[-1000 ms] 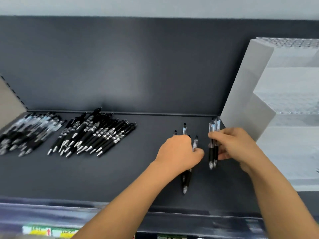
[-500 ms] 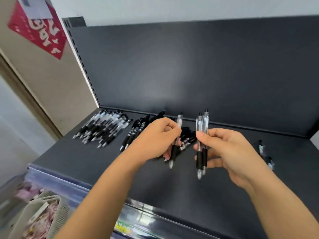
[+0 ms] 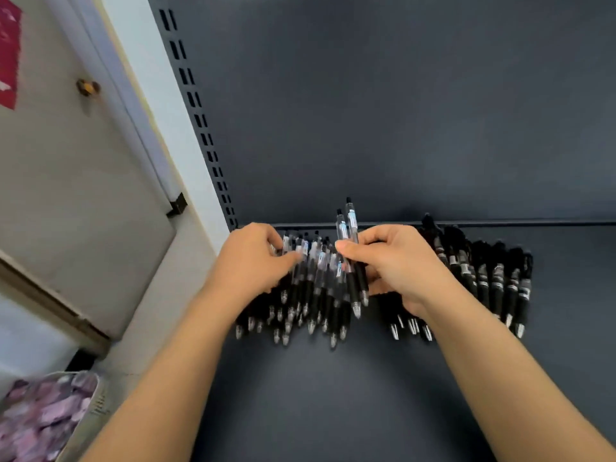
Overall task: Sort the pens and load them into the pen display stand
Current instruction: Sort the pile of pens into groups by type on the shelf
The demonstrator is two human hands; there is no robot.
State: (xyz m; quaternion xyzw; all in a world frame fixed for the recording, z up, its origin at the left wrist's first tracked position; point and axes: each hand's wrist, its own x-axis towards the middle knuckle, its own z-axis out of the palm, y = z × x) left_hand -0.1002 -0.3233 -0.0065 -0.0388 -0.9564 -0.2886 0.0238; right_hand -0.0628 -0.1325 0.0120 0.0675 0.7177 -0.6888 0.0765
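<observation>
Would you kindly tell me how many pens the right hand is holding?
2. Both are pinched side by side in the right hand, above the clear pen pile: the lower pen leftward, the higher pen rightward. Others may hide behind the hand.

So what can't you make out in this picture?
All in the head view:
Display stand: out of frame.
Left hand: fingertips buried in the clear pens; whether it grips one is unclear.
Black pens: some are hidden behind the right hand, which holds two pens.
Print on the pens: too small and blurred.
Red sign: cut by the left edge.
Basket contents: blurred.
</observation>
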